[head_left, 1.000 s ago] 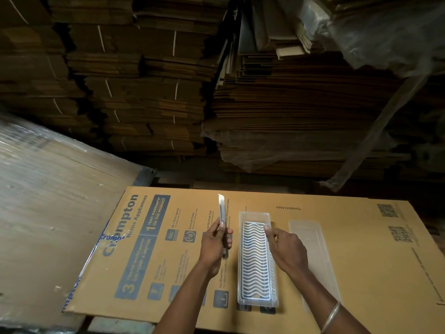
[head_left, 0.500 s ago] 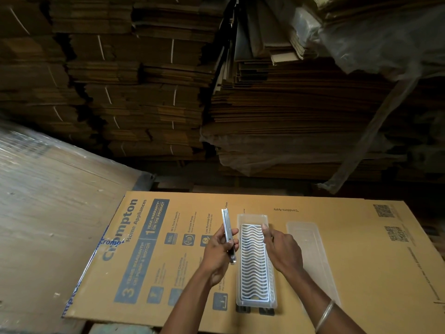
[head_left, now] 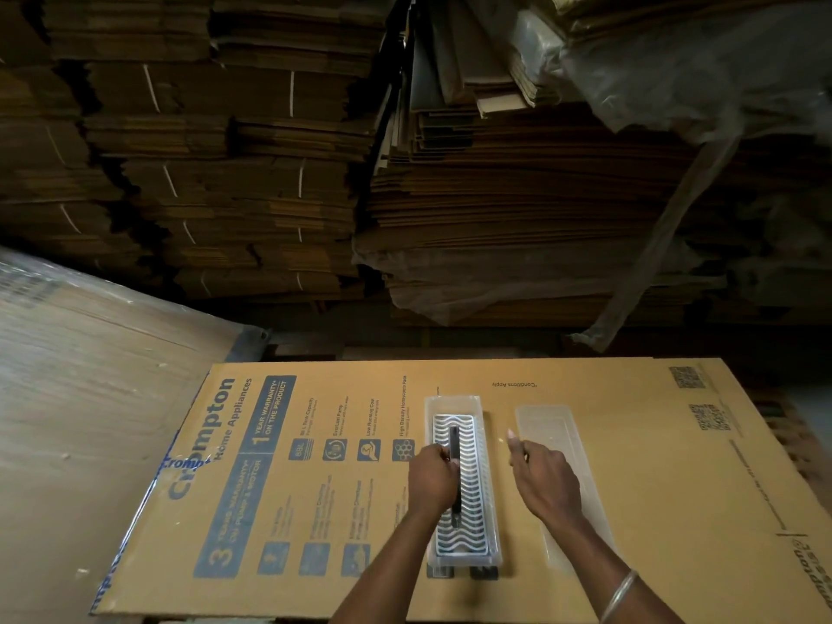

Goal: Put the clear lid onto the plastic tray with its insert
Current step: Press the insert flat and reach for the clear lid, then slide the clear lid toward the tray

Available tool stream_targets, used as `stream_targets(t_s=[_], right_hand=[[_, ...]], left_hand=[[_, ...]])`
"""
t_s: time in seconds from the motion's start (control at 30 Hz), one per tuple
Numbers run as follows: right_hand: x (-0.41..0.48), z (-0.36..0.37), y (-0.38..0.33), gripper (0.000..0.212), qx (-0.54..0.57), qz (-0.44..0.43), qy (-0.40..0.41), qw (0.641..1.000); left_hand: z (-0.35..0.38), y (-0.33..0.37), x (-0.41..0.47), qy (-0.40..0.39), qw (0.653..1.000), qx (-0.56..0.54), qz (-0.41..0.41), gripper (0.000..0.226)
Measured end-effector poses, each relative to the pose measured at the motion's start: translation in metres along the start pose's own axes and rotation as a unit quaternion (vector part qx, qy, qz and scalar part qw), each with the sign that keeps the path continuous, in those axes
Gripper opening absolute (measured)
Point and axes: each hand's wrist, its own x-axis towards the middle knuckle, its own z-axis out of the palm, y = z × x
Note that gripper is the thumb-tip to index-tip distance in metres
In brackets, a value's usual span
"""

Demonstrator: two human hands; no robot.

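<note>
A clear plastic tray (head_left: pixel 490 540) lies lengthwise on a flattened cardboard box. Inside it sits a white insert (head_left: pixel 472 524) with wavy slots. A dark slim knife (head_left: pixel 454 443) rests along the insert, and my left hand (head_left: pixel 431 481) grips its middle over the tray's left side. My right hand (head_left: pixel 544 481) hovers just right of the tray with its fingers spread and nothing in it. It partly covers the clear lid (head_left: pixel 547 425), which lies flat on the cardboard beside the tray.
The printed cardboard sheet (head_left: pixel 675 488) serves as the work surface. A plastic-wrapped board (head_left: pixel 90 398) slopes at the left. Tall stacks of folded cartons (head_left: pixel 495 195) rise behind, with loose plastic film (head_left: pixel 698 60) hanging at the upper right.
My left hand has brought the knife down from upright beside the tray to lie on the insert. My right hand has left the insert and shifted right over the lid.
</note>
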Motion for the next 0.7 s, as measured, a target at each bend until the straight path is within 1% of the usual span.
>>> stream_targets(t_s=[0.07, 0.13, 0.2, 0.27, 0.33, 0.4, 0.43, 0.53, 0.6, 0.7], right_hand=[[-0.002, 0.0, 0.016, 0.077, -0.007, 0.034, -0.011, 0.999], [-0.005, -0.002, 0.03, 0.069, -0.018, 0.058, -0.015, 0.998], [-0.008, -0.002, 0.043, 0.059, -0.015, 0.083, -0.015, 0.996], [-0.009, 0.0, 0.057, 0.053, -0.013, 0.095, -0.009, 0.995], [-0.01, 0.004, 0.072, 0.048, -0.023, 0.092, -0.003, 0.995], [-0.01, 0.006, 0.082, 0.04, -0.036, 0.105, -0.011, 0.994], [-0.011, 0.007, 0.086, 0.042, -0.05, 0.113, -0.021, 0.992], [-0.013, 0.006, 0.092, 0.065, -0.089, 0.131, -0.057, 0.986], [-0.013, 0.007, 0.092, 0.078, -0.096, 0.142, -0.08, 0.982], [-0.015, 0.009, 0.09, 0.092, -0.091, 0.158, -0.105, 0.978]], left_hand=[[0.009, 0.004, 0.009, -0.016, 0.998, 0.058, -0.008, 0.01], [0.018, 0.006, 0.016, -0.035, 0.992, 0.119, 0.001, 0.007], [0.025, 0.006, 0.019, -0.062, 0.98, 0.188, 0.017, 0.008], [0.031, 0.004, 0.021, -0.077, 0.969, 0.232, 0.024, 0.013], [0.037, 0.0, 0.024, -0.077, 0.964, 0.252, 0.023, 0.013], [0.043, -0.004, 0.027, -0.067, 0.966, 0.249, 0.017, 0.022], [0.046, -0.005, 0.028, -0.058, 0.968, 0.242, 0.018, 0.026], [0.05, -0.008, 0.027, -0.03, 0.973, 0.227, 0.027, 0.02], [0.053, -0.011, 0.025, -0.017, 0.975, 0.217, 0.036, 0.026], [0.054, -0.011, 0.024, -0.011, 0.972, 0.231, 0.046, 0.03]])
